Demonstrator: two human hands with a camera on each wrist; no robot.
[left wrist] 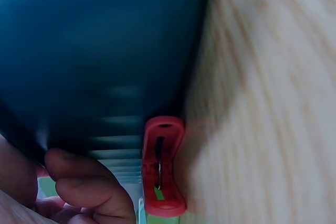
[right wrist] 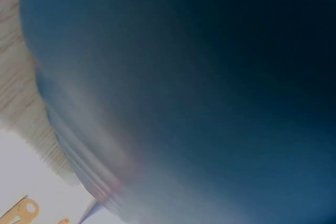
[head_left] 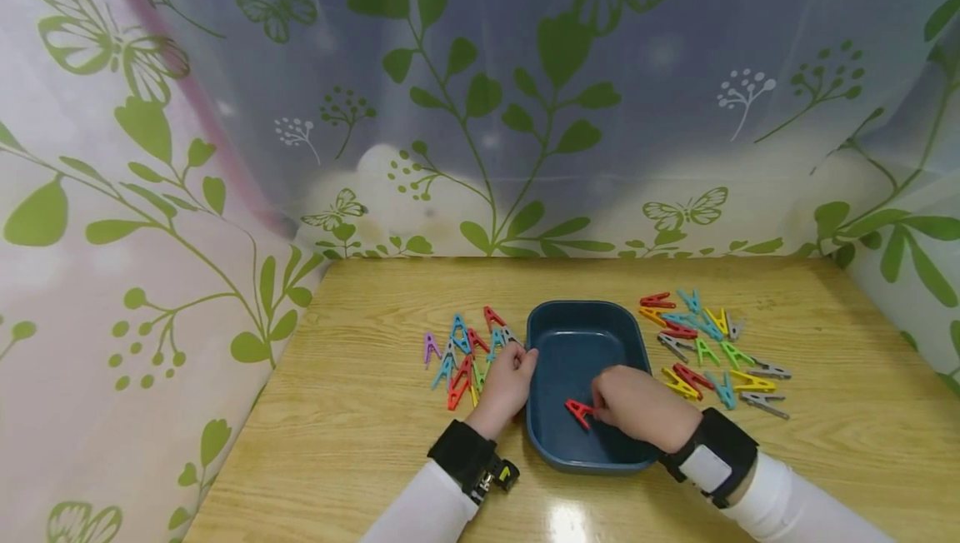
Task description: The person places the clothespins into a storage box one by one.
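Note:
A dark blue tray (head_left: 542, 335) sits mid-table. My right hand (head_left: 600, 408) reaches into it and pinches a red clothespin (head_left: 578, 412) just above the tray floor. The right wrist view shows only the blurred blue tray (right wrist: 199, 87). My left hand (head_left: 522, 360) rests on a pile of coloured clothespins (head_left: 461, 356) against the tray's left wall. In the left wrist view its curled fingers (left wrist: 89, 187) lie beside a red clothespin (left wrist: 164, 166) at the tray wall (left wrist: 105, 56). Whether they hold a pin is hidden.
A second scatter of coloured clothespins (head_left: 712, 347) lies right of the tray. The wooden table (head_left: 360, 410) is enclosed by leaf-patterned curtains (head_left: 135, 218) at the back and both sides. Bare wood lies in front and at the far left.

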